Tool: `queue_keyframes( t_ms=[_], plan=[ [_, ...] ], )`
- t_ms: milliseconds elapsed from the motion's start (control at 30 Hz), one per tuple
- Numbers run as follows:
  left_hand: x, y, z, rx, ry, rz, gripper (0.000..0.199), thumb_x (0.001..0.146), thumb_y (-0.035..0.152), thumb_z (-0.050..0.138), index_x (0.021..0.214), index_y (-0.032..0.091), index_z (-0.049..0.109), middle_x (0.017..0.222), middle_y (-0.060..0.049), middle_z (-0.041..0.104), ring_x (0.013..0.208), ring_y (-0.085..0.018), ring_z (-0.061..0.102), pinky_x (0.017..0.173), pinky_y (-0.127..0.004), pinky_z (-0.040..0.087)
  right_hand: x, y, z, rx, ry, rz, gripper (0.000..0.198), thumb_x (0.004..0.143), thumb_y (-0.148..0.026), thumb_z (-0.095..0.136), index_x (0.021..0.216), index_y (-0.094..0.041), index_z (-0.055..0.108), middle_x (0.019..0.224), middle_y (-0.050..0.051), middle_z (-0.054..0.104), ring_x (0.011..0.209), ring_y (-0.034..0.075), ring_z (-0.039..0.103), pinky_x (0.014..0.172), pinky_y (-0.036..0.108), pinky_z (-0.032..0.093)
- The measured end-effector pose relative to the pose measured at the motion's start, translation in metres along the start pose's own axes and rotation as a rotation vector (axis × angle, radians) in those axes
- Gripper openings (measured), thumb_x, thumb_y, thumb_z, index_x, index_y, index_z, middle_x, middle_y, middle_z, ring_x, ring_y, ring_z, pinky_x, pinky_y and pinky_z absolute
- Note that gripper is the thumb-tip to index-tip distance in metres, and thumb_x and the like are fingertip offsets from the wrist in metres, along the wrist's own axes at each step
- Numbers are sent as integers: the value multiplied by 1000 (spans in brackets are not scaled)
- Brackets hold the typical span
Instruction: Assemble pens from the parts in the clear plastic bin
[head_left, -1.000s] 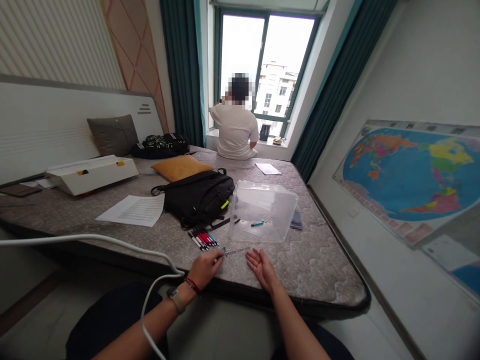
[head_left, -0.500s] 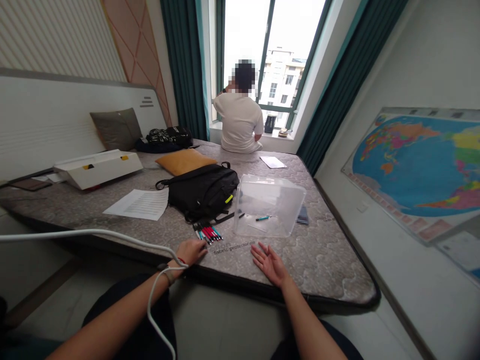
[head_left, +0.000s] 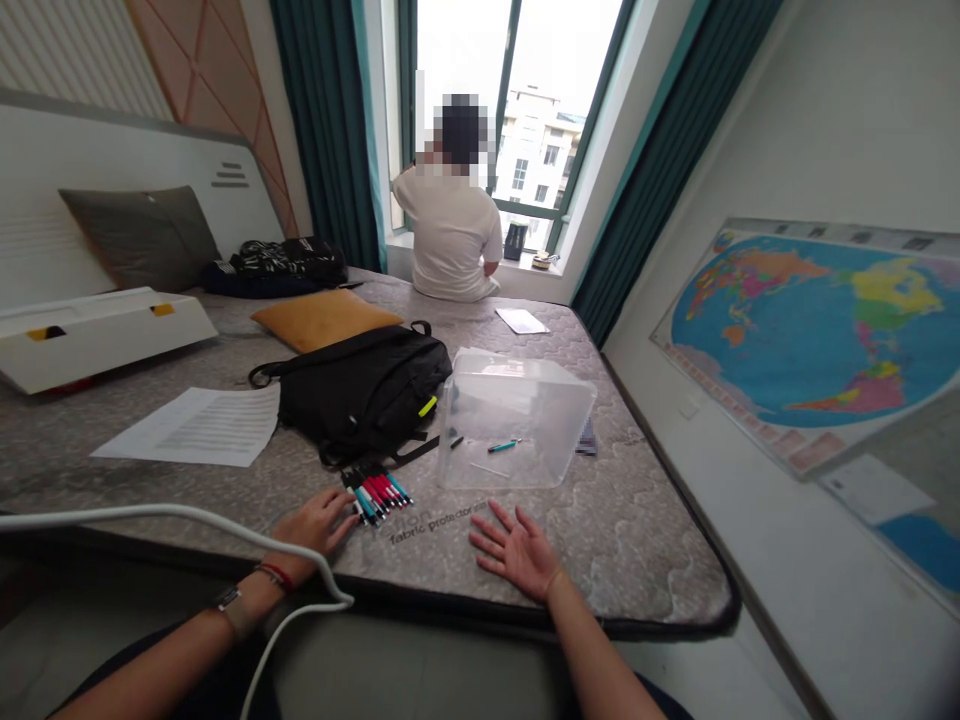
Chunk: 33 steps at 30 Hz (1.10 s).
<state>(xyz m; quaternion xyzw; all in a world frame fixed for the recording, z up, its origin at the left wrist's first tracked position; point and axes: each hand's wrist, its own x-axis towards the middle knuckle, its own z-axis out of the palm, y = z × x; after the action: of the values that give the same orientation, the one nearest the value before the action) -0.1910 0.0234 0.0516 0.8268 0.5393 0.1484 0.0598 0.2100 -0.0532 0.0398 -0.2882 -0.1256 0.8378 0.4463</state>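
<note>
My left hand (head_left: 315,525) rests on the mattress edge, its fingers slightly bent and apart. Its fingertips are right beside a row of pens (head_left: 377,494), red, teal and white, lying side by side; whether they touch is hard to tell. My right hand (head_left: 517,550) lies palm up on the mattress (head_left: 622,540) with fingers spread and nothing in it. Beyond it stands a clear plastic box (head_left: 517,410), tipped with its opening unclear. A teal pen (head_left: 503,446) and a dark pen (head_left: 457,442) show within its outline, beside a thin white stick (head_left: 489,470).
A black backpack (head_left: 367,390) lies behind the pens, with a printed sheet (head_left: 195,428) to its left. An orange cushion (head_left: 326,318) and a white carton (head_left: 105,340) are farther back. A person (head_left: 456,235) sits by the window. A white cable (head_left: 172,515) crosses near my left arm.
The view has shifted, so the bed's objects sit farther left. My left hand has loosened from a closed shape beside the pens. My right hand's fingers are spread wider.
</note>
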Motion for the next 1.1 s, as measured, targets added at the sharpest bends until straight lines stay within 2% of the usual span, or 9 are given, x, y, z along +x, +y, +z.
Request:
queue_keyframes(
  t_ms=[67, 233, 433, 533, 633, 700, 767, 933, 1100],
  plan=[
    [0, 15, 10, -30, 30, 93, 28, 95, 35, 46, 109, 23, 66, 110, -9, 64, 103, -25, 61, 88, -36, 50, 1, 2, -3, 18, 9, -8, 55, 88, -53, 61, 134, -26, 52, 139, 15, 58, 122, 32, 58, 97, 55, 41],
    [15, 83, 44, -214, -88, 453, 28, 97, 27, 43, 112, 25, 66, 109, -8, 65, 105, -23, 59, 99, -39, 46, 4, 2, -3, 29, 25, -5, 56, 87, -53, 63, 136, -27, 50, 138, 14, 58, 123, 31, 58, 97, 52, 42],
    [31, 140, 90, -284, -4, 386, 39, 93, 29, 47, 131, 25, 58, 138, -11, 54, 130, -31, 46, 109, -49, 37, 8, 8, 7, -143, 130, 2, 52, 86, -50, 66, 128, -22, 56, 126, 15, 66, 117, 29, 63, 91, 45, 48],
    [33, 148, 94, -274, 7, 401, 40, 91, 25, 49, 130, 24, 57, 141, -11, 52, 134, -31, 43, 110, -50, 36, 20, 6, 5, -414, 309, -46, 46, 81, -50, 70, 112, -18, 62, 104, 13, 73, 96, 26, 71, 79, 37, 52],
    [34, 150, 90, -246, 11, 412, 39, 90, 21, 48, 127, 22, 58, 141, -11, 53, 134, -31, 43, 110, -50, 36, 41, -21, 1, -811, 526, -220, 38, 79, -52, 68, 94, -17, 66, 88, 9, 73, 78, 22, 71, 67, 32, 52],
    [34, 150, 88, -230, 10, 406, 38, 89, 21, 49, 126, 22, 59, 140, -11, 53, 134, -30, 42, 110, -50, 36, 59, -53, -1, -1205, 669, -375, 29, 87, -43, 58, 91, -16, 67, 83, 8, 73, 78, 22, 69, 69, 32, 53],
    [34, 149, 88, -219, 3, 408, 39, 88, 21, 50, 126, 22, 59, 141, -11, 53, 134, -30, 43, 110, -49, 36, 77, -87, -1, -1727, 786, -432, 24, 91, -28, 50, 101, -16, 68, 96, 8, 74, 87, 20, 69, 81, 30, 51],
    [36, 149, 89, -215, -12, 424, 42, 86, 21, 53, 127, 23, 58, 142, -10, 52, 134, -31, 42, 110, -49, 35, 112, -143, 1, -1978, 776, -348, 33, 84, -8, 53, 112, -15, 68, 116, 12, 69, 106, 21, 63, 95, 29, 43],
    [36, 149, 88, -205, -23, 413, 43, 85, 22, 53, 127, 23, 58, 142, -10, 52, 134, -31, 41, 110, -49, 34, 128, -148, 5, -2192, 616, -226, 30, 83, -7, 57, 105, -20, 73, 112, 10, 70, 109, 23, 60, 94, 28, 42]
  ],
)
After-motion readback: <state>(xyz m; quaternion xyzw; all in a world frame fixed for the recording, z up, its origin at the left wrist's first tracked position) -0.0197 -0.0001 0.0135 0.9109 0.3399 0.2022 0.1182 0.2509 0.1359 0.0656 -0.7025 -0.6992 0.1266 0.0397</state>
